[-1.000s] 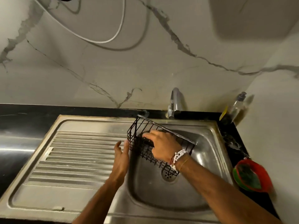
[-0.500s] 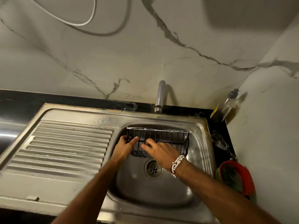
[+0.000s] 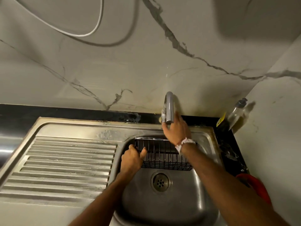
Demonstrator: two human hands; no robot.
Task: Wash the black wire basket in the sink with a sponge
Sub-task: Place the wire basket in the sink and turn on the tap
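Note:
The black wire basket [image 3: 164,154] lies in the steel sink [image 3: 164,207] against the bowl's far wall, above the drain [image 3: 160,182]. My left hand [image 3: 132,158] grips the basket's left end, thumb over the wires. My right hand [image 3: 176,129], with a white bead bracelet at the wrist, reaches up to the grey tap [image 3: 169,107] and touches its base; the spout hides part of its fingers. No water runs. No sponge is plainly visible.
A ribbed draining board [image 3: 65,163] fills the left of the sink unit. A soap bottle [image 3: 236,113] stands at the back right corner. A red bowl [image 3: 259,188] sits on the black counter [image 3: 228,144] at the right. Marble wall behind.
My right hand left the basket and rose to the tap. The basket settled flat against the far wall of the bowl, my left hand still on its left end.

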